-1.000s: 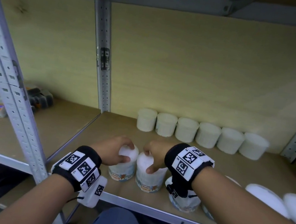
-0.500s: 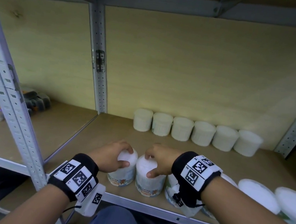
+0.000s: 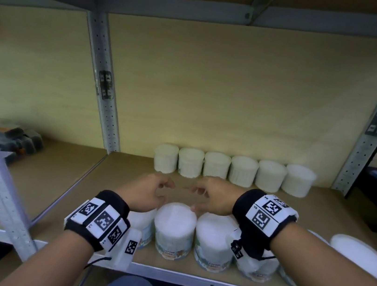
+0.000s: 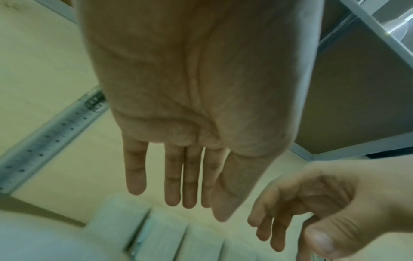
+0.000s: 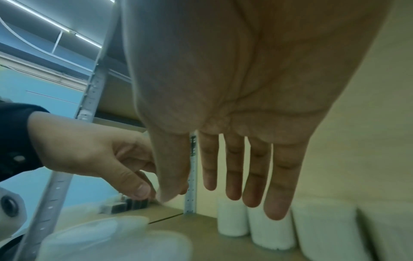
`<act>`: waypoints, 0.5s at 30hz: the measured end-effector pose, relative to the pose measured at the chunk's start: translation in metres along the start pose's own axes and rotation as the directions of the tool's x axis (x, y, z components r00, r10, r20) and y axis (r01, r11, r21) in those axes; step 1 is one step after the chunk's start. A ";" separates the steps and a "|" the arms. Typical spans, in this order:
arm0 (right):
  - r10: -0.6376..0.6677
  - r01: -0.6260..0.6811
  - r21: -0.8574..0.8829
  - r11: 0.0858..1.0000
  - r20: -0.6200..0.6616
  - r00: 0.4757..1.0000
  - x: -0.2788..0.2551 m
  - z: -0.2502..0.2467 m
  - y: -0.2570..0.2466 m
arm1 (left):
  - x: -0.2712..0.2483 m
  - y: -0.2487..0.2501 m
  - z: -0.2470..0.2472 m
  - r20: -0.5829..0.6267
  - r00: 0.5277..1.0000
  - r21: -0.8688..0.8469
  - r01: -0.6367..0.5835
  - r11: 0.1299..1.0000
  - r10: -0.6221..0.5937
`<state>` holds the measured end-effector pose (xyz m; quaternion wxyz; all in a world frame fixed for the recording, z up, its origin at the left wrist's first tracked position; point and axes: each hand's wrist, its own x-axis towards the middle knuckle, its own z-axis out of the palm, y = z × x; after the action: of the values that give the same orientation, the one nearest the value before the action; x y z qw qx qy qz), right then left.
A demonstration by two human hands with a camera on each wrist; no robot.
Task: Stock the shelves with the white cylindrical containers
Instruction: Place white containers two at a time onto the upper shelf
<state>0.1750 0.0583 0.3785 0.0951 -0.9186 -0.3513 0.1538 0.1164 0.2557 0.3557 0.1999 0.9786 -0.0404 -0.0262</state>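
Wooden shelf board (image 3: 130, 166) in a grey metal rack carries a near row of white containers (image 3: 174, 229) along its front edge, labels facing out. Just above them both hands hover apart, holding nothing: the left hand (image 3: 148, 193) and the right hand (image 3: 213, 196) have fingers loosely spread. Six more containers (image 3: 243, 172) line the far back wall.

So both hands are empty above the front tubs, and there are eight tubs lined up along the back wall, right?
Not quite: the back row has six tubs, not eight, as the head view shows. The rest holds: the left hand and the right hand are both empty, above the front tubs.
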 end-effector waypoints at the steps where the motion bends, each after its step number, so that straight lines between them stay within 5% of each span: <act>1: 0.013 -0.013 -0.002 1.000 -0.014 1.000 -0.003 -0.006 0.009 | 0.008 0.007 0.000 0.005 1.000 -0.020 0.002 1.000 -0.002; 8: 0.199 -0.201 -0.005 0.980 -0.098 0.975 -0.026 -0.038 0.098 | 0.072 0.066 0.005 0.013 0.999 -0.060 -0.052 0.997 0.053; 15: 0.423 -0.428 -0.012 0.904 -0.132 0.897 -0.047 -0.064 0.189 | 0.145 0.129 0.016 0.031 0.991 -0.019 -0.132 0.991 0.132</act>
<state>0.2807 -0.1168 0.3952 0.0627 -0.9827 -0.1386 0.1052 0.2505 0.1184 0.3868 0.2089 0.9715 -0.1080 -0.0290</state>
